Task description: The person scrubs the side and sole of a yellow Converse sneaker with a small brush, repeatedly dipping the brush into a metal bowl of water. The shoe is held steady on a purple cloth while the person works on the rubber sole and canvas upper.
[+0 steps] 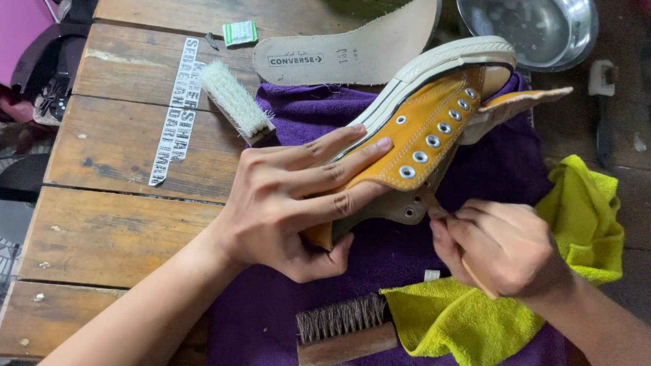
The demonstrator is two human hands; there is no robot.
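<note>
Rough wooden plank table, worn and scuffed, seen from above; white stencilled lettering runs down one plank near the far left. A purple towel covers the right-hand part of the table, from the near edge up toward the far edge.

Left hand grasps a mustard-yellow canvas sneaker, fingers laid along the eyelet side, thumb underneath at the heel end. Shoe is held tilted on its side above the middle of the towel, white rubber sole facing the far-left, toe pointing to the far-right corner, tongue flapped outward. Laces are out; metal eyelets bare.

Right hand is clenched round a thin wooden handle, its tip going into the shoe opening just below the eyelets. What sits on the working end is hidden by the shoe and fingers; cannot tell.

Lime-yellow cloth lies crumpled on the towel at the near right, under the right wrist. A dark-bristled wooden brush rests at the near edge, touching that cloth. A white-bristled brush lies at the towel's far-left border, partly on bare wood. A loose insole sits along the far edge, just beyond the shoe. A steel bowl stands at the far-right corner. A small green-and-white packet lies by the insole's left end.
</note>
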